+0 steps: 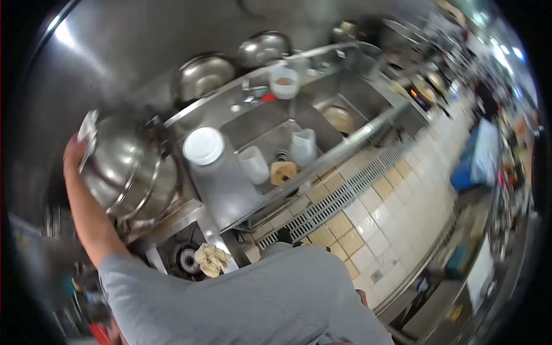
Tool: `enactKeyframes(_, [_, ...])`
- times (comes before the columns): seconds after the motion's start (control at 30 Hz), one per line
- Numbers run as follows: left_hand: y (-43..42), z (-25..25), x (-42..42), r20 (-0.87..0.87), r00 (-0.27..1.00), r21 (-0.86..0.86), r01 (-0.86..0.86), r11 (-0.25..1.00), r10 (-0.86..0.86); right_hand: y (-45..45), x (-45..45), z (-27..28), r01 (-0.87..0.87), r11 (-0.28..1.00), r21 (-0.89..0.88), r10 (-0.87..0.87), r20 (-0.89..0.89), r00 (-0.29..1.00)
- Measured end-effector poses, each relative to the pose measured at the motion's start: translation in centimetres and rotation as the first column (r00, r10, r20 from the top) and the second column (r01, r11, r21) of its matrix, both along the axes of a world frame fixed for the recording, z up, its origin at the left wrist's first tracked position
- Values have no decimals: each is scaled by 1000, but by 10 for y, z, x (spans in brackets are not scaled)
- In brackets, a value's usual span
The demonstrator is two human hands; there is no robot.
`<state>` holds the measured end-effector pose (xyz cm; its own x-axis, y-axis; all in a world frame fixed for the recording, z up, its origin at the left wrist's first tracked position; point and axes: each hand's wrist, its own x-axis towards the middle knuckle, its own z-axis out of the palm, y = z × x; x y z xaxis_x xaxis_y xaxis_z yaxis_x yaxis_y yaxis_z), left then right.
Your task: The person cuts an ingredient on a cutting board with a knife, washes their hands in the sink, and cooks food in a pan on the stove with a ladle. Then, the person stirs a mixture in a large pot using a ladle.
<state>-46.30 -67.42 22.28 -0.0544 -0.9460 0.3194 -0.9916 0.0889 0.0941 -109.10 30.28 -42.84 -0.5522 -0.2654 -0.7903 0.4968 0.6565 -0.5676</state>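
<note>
At the far left, my left hand (73,153) grips a white cloth (89,129) against the upper side of a big rounded steel steamer pot (123,161). The pot's shiny body has raised bands and stands beside the stove. My left arm is stretched out to it. My right hand cannot be made out; only a sliver of skin shows past the edge of my grey shirt. A crumpled yellowish cloth (211,260) lies by the gas burner (187,260), near my chest.
A steel sink (230,129) holds white containers (303,148). A stack of white plates (203,146) stands at its left end. Steel bowls (206,76) lean on the wall. A floor drain grate (336,198) crosses the tiles. Counters line the right.
</note>
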Motion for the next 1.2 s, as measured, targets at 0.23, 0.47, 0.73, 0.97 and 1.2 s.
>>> enactKeyframes(0.23, [29, 20, -38, 131, 950, -10, -284, 959, 283, -218, -177, 90, -330, 938, 102, 344, -190, 919])
enactKeyframes(0.47, [73, 72, 63, -445, 812, 80, -384, 920, 378, -302, -214, 109, -342, 938, 55, 347, -172, 922])
enactKeyframes(0.73, [136, 77, 104, -774, 565, 102, -331, 938, 284, -320, -216, 85, -447, 874, 193, 465, -64, 883])
enactKeyframes(0.97, [134, 86, 78, -666, 655, 140, -360, 922, 357, -347, -221, 98, -475, 855, 207, 497, -69, 865])
enactKeyframes(1.2, [88, 74, 10, -344, 877, 104, -320, 942, 336, -355, -238, 105, -475, 871, 126, 489, -130, 863])
